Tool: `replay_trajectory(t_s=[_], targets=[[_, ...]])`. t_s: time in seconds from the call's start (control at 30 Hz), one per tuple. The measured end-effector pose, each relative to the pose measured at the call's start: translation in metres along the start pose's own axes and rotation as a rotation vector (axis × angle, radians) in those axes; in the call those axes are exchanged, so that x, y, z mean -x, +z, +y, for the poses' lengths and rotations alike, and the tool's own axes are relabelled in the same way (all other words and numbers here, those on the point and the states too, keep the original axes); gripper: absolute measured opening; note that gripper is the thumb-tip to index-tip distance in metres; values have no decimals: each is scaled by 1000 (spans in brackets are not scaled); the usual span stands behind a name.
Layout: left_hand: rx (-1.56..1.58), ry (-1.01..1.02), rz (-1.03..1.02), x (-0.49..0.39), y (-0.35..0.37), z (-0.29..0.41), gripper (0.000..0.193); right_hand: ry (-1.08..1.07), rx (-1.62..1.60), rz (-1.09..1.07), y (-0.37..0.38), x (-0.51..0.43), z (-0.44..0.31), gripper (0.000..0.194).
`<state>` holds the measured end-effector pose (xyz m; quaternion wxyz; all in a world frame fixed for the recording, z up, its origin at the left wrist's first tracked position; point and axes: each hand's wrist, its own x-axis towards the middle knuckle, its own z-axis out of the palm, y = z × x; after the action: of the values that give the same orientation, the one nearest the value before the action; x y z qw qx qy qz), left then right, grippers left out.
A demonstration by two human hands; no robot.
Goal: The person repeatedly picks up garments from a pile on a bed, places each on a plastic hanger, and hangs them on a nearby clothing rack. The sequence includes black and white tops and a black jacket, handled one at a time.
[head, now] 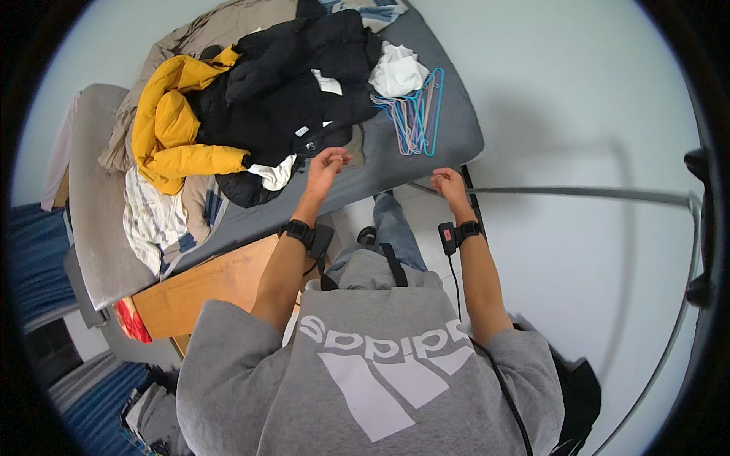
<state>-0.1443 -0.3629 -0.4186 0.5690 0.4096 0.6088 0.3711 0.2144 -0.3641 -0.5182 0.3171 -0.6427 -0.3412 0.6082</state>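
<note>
My left hand [326, 169] hovers over the near edge of a grey-covered bed, fingers loosely curled and nothing visible in them. Just beyond it lie a small olive cloth [357, 147] and a heap of black garments [285, 85] with white labels. A yellow puffer jacket [165, 122] sits against the left side of the heap. My right hand [449, 183] is in the air off the bed's front edge, empty, with its fingers slightly bent. Nearest to it on the bed are several blue, pink and purple clothes hangers [419, 122]. A bunched white cloth [397, 71] touches the hangers' far end.
The grey mattress [456, 137] ends at a corner on the right, beside a pale wall. A grey bar [570, 194] runs across the right side. White patterned fabric [154, 216] and a beige blanket [234, 23] lie on the bed. A wooden board [217, 279] is at lower left.
</note>
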Motion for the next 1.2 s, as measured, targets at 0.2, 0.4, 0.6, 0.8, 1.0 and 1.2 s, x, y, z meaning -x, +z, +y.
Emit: replay_trajectory(t_s=[0.2, 0.4, 0.6, 0.8, 1.0, 1.2], targets=[[-20, -151, 135, -35, -50, -36, 22, 152, 134, -134, 32, -97, 31, 22], [-15, -558, 248, -93, -87, -83, 23, 323, 225, -32, 49, -172, 70, 24], [-64, -681, 376, -152, -106, -132, 26, 276, 394, -163, 40, -241, 106, 29], [-1, -526, 513, -210, -114, -157, 32, 193, 608, -140, 59, -309, 115, 40], [364, -434, 679, -261, -119, -156, 16, 175, 591, -30, 76, -356, 127, 65], [581, -542, 819, -289, -134, -161, 14, 199, 739, -68, 79, -381, 139, 49]])
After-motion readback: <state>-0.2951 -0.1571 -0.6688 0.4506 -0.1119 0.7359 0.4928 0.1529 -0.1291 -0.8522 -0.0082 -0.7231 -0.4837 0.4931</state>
